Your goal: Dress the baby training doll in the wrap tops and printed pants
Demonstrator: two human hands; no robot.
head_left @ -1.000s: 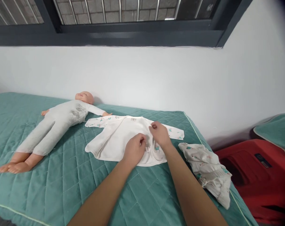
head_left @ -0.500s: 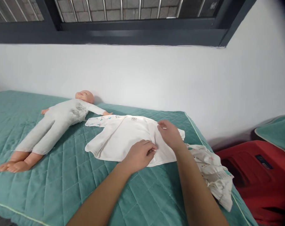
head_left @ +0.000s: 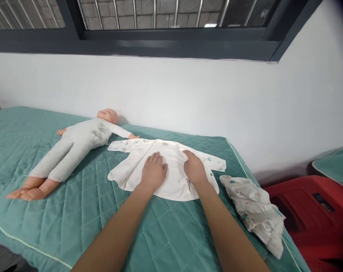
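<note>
Where fingers (head_left: 153,158) rest, a shirt (head_left: 173,166) lies beneath

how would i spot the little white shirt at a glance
On the green quilted bedding, to the right of the pale-bodied doll, a small white shirt lies under the left hand and right hand. It is spread out, sleeves stretched sideways; its mostly plain body sets it apart from the bunched patterned garment on its right.
</note>
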